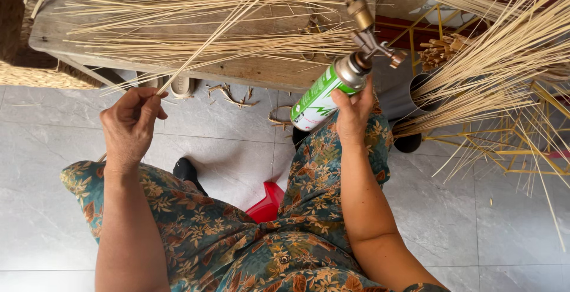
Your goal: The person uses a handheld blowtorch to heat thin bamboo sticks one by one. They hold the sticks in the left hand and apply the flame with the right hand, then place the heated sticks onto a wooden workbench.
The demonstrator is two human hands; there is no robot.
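Observation:
My left hand (129, 124) pinches the near end of a thin pale rattan strand (237, 16) that runs up and to the right over the wooden bench (255, 72). My right hand (354, 113) grips a green and white gas canister (320, 95) fitted with a brass torch head (362, 22) that points up and away. The canister tilts over my right knee. Several loose strands lie spread across the bench top.
A large bundle of strands (499, 66) fans out on the right over a yellow metal frame (510, 135). A red plastic stool (267, 204) shows between my legs. A woven basket edge (35, 75) sits at left. Grey floor tiles (451, 209) lie around.

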